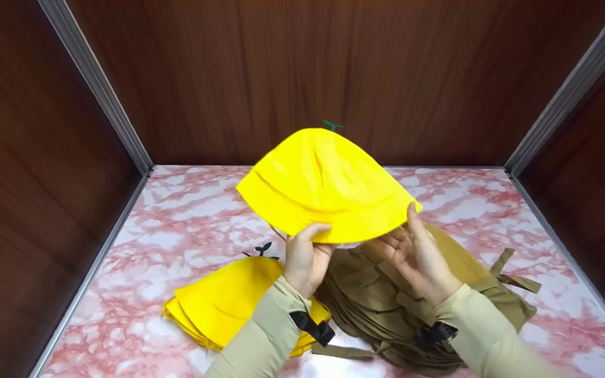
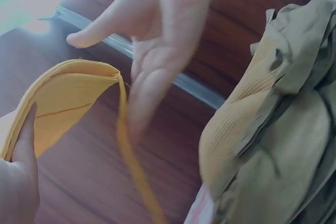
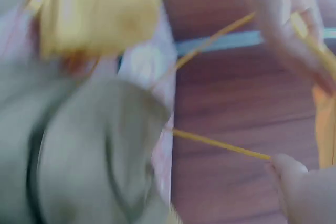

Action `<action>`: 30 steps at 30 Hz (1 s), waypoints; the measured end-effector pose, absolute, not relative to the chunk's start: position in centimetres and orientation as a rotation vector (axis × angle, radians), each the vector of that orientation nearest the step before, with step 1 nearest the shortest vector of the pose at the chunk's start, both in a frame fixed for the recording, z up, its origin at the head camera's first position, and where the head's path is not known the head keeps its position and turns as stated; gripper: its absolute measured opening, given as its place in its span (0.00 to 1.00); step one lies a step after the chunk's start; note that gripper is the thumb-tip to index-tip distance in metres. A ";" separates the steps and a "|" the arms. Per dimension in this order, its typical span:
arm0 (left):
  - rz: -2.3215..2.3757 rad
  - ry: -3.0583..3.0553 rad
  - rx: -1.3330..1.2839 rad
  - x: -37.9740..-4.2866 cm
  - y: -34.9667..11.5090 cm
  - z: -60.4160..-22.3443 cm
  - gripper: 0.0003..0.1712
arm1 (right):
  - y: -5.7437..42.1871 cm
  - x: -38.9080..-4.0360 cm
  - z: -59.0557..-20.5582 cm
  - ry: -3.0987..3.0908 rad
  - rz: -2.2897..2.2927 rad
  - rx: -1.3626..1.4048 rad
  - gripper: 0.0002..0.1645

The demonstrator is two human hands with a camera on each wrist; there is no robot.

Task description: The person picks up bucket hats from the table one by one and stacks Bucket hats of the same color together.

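Note:
A yellow bucket hat (image 1: 323, 184) with a small green sprout (image 1: 332, 125) on its crown is held up above the table. My left hand (image 1: 308, 260) pinches the front of its brim, thumb on the outside. At the brim's right corner is my right hand (image 1: 423, 257), thumb raised and fingers spread; in the left wrist view this right hand (image 2: 163, 40) shows straight fingers beside the hat's corner. A thin yellow chin cord (image 2: 128, 150) hangs from that corner, and the right wrist view shows the cord (image 3: 220, 142) looping down below the hands.
Several yellow hats (image 1: 229, 299) lie stacked at the left front, dark sprouts on top. To the right is a pile of olive-brown cloth items (image 1: 355, 278) with tie straps and a tan mesh panel (image 1: 455, 252). Wood-look walls (image 1: 302, 68) enclose the pink marbled table (image 1: 139, 262).

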State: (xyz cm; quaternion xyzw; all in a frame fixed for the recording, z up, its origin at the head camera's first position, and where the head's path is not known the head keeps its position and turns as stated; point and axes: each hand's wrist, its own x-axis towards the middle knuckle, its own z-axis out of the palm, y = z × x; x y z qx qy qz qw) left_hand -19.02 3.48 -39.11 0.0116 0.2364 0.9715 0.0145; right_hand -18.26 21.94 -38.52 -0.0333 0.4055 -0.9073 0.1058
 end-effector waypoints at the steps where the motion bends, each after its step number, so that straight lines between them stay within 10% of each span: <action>1: 3.013 0.733 0.020 -18.9 3.7 -39.3 0.18 | 21.6 -18.2 -38.3 1.150 -2.706 -0.026 0.34; 9: 2.907 0.726 0.007 -18.0 4.2 -40.7 0.16 | 20.4 -18.1 -37.7 0.969 -2.905 0.201 0.16; 19: 2.725 0.856 0.137 -18.5 2.5 -43.0 0.23 | 20.3 -18.1 -37.4 0.876 -2.984 0.224 0.17; 30: 2.463 0.932 -0.044 -18.3 1.0 -45.1 0.49 | 19.8 -17.8 -36.5 0.779 -3.028 0.164 0.15</action>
